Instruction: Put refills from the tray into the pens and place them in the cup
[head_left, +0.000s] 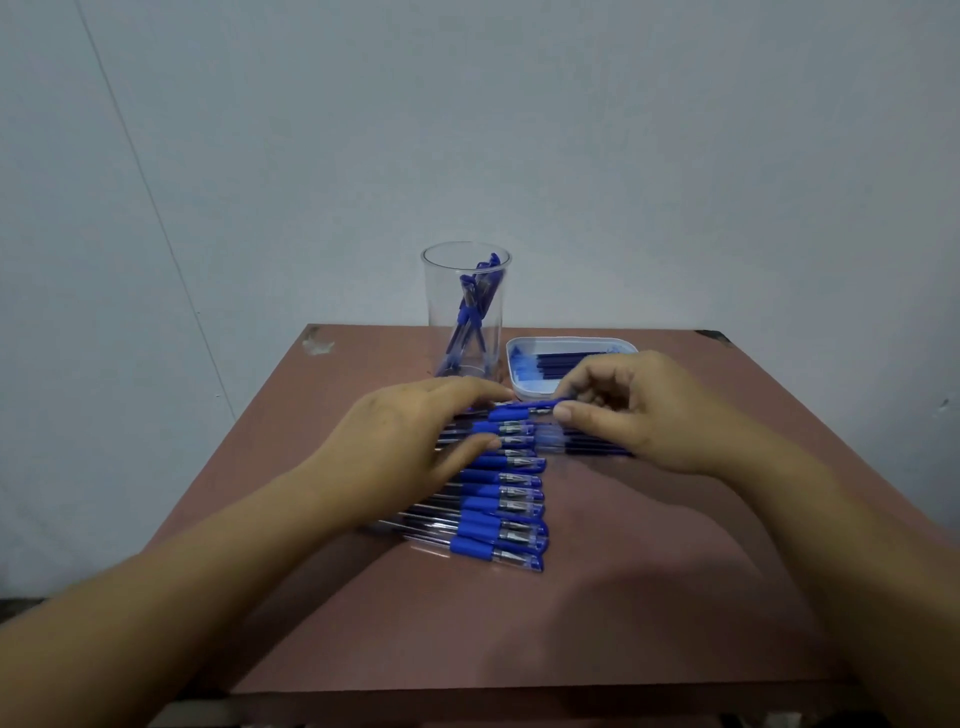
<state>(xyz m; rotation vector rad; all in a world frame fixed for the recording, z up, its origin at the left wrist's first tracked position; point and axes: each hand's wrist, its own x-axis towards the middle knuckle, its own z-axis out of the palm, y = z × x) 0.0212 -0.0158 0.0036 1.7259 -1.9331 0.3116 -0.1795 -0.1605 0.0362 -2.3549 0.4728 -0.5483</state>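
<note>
I take the clear plastic cup as my marker; it stands at the far edge of the reddish-brown bench, with a few blue pens leaning inside it. Just right of the cup sits the shallow white tray, with dark blue refills lying in it; in front of the cup, toward me, runs the row of blue-capped clear pens, lying side by side and touching. The right hand is in front of the tray, to the cup's right, fingers curled; thumb and forefinger pinch the blue end of the pen nearest the cup. The left hand lies in front of the cup, fingers fairly straight across the clear barrels; it grips nothing that I can make out.

I judge the step to be drawing that pen out of the row so it can be opened; most of the row is not yet done. To do it well I would let the left hand press lightly on the neighbouring pens so none rolls; lift the pinched pen straight up rather than drag it across them; then take its barrel in the left hand. I cannot tell whether the blue end pulls off or unscrews; I would try a gentle pull first, low over the bench in front of the cup, so a loose part cannot fall far.
</note>
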